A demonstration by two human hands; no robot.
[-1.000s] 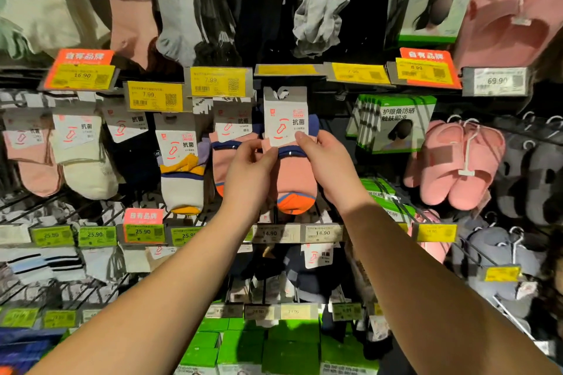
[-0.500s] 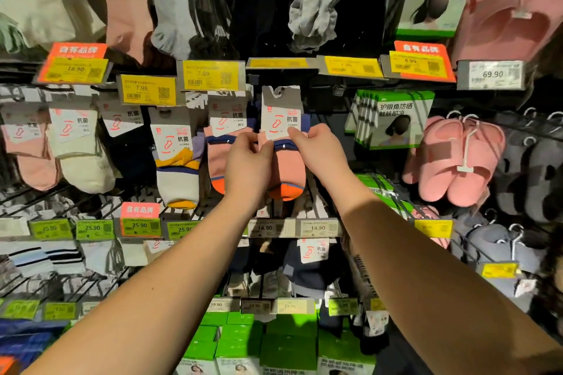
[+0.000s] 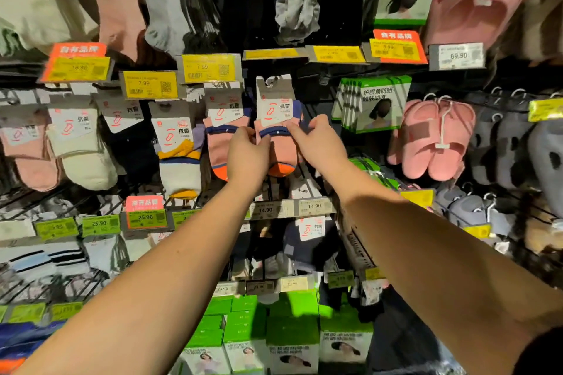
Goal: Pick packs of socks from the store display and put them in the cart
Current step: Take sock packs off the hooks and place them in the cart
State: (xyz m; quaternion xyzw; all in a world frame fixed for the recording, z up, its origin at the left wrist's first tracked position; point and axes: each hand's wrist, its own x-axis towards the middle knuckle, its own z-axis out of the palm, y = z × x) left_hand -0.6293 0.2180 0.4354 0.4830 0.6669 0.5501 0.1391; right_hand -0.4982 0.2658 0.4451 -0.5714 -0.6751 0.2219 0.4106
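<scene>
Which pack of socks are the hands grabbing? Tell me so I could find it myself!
Look at the middle row of the sock wall, under the yellow 7.99 price tag. Just right of it hangs the pink sock pack with a navy stripe and orange toe, pinched by the left hand and right hand. Its twin pink pack hangs left, but nobody grips that one.

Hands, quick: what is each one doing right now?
Left hand: pinching the left edge of the pink sock pack.
Right hand: pinching the same pack at its right edge.
</scene>
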